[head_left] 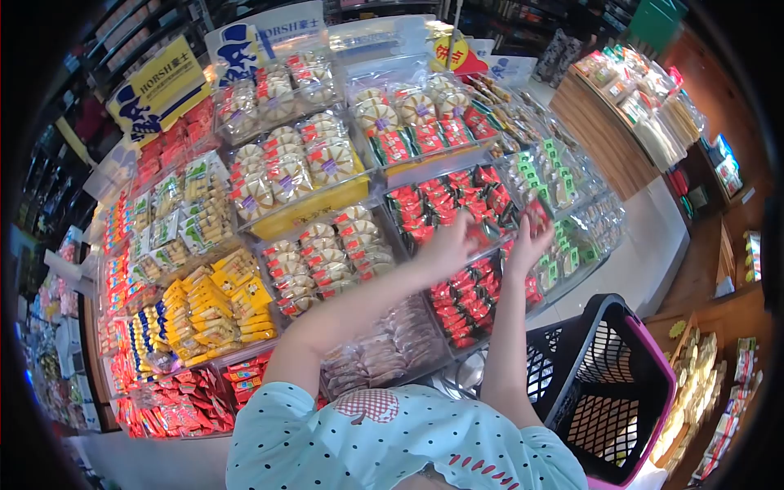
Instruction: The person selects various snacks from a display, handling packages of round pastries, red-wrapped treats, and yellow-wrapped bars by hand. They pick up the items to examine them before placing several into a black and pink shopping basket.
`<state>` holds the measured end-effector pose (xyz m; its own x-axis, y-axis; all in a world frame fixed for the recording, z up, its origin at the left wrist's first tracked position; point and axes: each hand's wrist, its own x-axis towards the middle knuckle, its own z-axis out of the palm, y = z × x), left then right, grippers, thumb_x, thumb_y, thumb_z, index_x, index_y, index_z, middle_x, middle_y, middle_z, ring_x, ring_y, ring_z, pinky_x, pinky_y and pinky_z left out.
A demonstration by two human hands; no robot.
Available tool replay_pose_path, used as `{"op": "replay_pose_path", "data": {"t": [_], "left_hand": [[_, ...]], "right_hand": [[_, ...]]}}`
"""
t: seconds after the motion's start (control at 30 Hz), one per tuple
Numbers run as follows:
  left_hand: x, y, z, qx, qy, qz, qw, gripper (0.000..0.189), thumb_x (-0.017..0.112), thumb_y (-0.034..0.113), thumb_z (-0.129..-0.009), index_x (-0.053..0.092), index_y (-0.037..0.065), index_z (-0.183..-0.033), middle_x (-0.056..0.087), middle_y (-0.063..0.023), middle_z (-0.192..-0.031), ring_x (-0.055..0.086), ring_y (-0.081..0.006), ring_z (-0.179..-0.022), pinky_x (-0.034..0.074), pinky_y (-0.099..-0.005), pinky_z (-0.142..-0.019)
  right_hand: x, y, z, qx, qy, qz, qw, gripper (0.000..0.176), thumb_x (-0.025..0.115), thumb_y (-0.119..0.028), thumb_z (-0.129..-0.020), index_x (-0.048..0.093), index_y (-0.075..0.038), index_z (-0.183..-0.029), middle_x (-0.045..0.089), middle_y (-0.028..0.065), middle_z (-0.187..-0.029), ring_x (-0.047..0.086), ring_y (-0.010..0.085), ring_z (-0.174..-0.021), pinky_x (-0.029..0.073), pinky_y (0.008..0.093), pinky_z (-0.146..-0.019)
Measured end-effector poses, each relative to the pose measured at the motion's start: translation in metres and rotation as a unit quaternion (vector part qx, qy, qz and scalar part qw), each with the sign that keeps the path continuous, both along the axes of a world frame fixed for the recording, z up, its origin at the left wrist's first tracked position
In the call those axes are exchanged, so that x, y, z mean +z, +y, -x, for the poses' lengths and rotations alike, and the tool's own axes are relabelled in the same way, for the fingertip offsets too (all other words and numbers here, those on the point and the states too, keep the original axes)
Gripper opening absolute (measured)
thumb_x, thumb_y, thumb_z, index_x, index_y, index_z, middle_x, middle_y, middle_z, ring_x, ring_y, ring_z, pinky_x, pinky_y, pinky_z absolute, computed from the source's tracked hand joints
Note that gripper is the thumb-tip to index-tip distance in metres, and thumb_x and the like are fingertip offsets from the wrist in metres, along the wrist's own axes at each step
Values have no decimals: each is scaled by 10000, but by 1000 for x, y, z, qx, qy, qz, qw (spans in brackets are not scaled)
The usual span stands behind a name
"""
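Both of my hands are over the bins of red and dark snack packets [408, 206] right of the middle. My left hand [447, 245] has its fingers curled at a red packet [482, 233], which is partly blurred. Slightly higher and to the right, my right hand [529, 249] points upward with its fingers closed round another small red and dark packet [536, 214]. Below the hands lies a lower bin of red packets [465, 296]. Green and clear packets [563, 245] fill the bins beside my right hand.
A black basket with a pink rim [671, 392] is at the lower right. Yellow packets [216, 306] and round wrapped cakes [314, 257] fill bins on the left. A wooden stand [604, 135] is at the upper right. A person's legs [558, 57] show behind the display.
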<state>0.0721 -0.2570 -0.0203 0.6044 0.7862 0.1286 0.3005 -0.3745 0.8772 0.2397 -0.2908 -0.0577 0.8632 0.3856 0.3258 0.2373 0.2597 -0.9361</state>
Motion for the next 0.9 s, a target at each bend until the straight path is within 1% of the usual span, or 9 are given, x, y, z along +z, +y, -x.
{"op": "replay_pose_path", "data": {"t": [0.1, 0.17, 0.23, 0.33, 0.5, 0.57, 0.7, 0.83, 0.9], "left_hand": [[27, 64, 31, 69, -62, -153, 984, 311, 608, 141, -827, 445, 32, -1068, 605, -186, -965, 596, -309, -961, 465, -406, -765], [47, 99, 47, 94, -65, -148, 982, 277, 610, 107, -816, 471, 33, -1043, 610, -180, -948, 602, -323, -920, 466, -404, -745], [53, 130, 59, 145, -16, -242, 959, 254, 609, 79, -805, 489, 33, -1024, 613, -179, -927, 604, -337, -865, 466, -395, -729], [38, 170, 67, 144, 6, -221, 965, 244, 611, 55, -791, 509, 41, -1012, 617, -178, -892, 601, -340, -808, 463, -390, -707], [9, 198, 65, 129, 41, -152, 979, 206, 601, 33, -793, 541, 36, -990, 616, -183, -873, 594, -338, -803, 452, -388, -692], [-2, 202, 64, 122, 35, -164, 978, 216, 589, 32, -791, 559, 46, -1004, 603, -173, -927, 573, -326, -875, 446, -390, -738], [0, 186, 64, 196, 164, -339, 905, 221, 580, 45, -783, 581, 39, -1004, 565, -140, -1028, 520, -305, -998, 417, -399, -833], [0, 173, 59, 166, 125, -416, 885, 235, 571, 109, -806, 584, 23, -1024, 554, -125, -1101, 507, -283, -1054, 398, -404, -877], [-6, 167, 57, 149, 148, -422, 882, 262, 562, 147, -821, 576, 26, -1053, 541, -127, -1147, 491, -281, -1094, 385, -405, -904]], "right_hand": [[34, 48, 10, 112, -15, -50, 992, 402, 568, -48, -856, 399, -14, -1219, 542, 84, -1048, 556, 107, -878, 466, 220, -652], [58, 79, 19, 200, -91, -45, 975, 432, 593, -43, -836, 415, -31, -1230, 558, 86, -1024, 573, 128, -861, 471, 235, -664], [73, 118, 26, 203, -201, 1, 958, 443, 631, -41, -803, 437, -34, -1201, 576, 107, -1002, 585, 149, -823, 476, 256, -679], [81, 177, 35, 215, -284, 47, 933, 386, 724, -109, -706, 532, 7, -1020, 625, 130, -898, 596, 203, -762, 469, 315, -699], [65, 241, 41, 305, -268, 157, 900, 342, 734, -150, -685, 602, -1, -963, 620, 107, -797, 580, 197, -694, 460, 313, -633], [55, 258, 43, 418, -183, 209, 865, 300, 712, -96, -726, 597, -15, -991, 573, 33, -719, 502, 106, -629, 416, 249, -587], [43, 278, 43, 477, -200, 279, 809, 332, 733, -171, -707, 607, -15, -972, 610, 97, -756, 581, 158, -671, 470, 302, -575], [28, 286, 53, 383, -304, 207, 848, 319, 746, -171, -672, 615, -13, -915, 631, 129, -799, 610, 225, -704, 485, 328, -675], [25, 288, 52, 382, -331, 263, 822, 298, 683, -124, -736, 603, -4, -997, 642, 143, -854, 634, 223, -815, 491, 326, -720]]}}
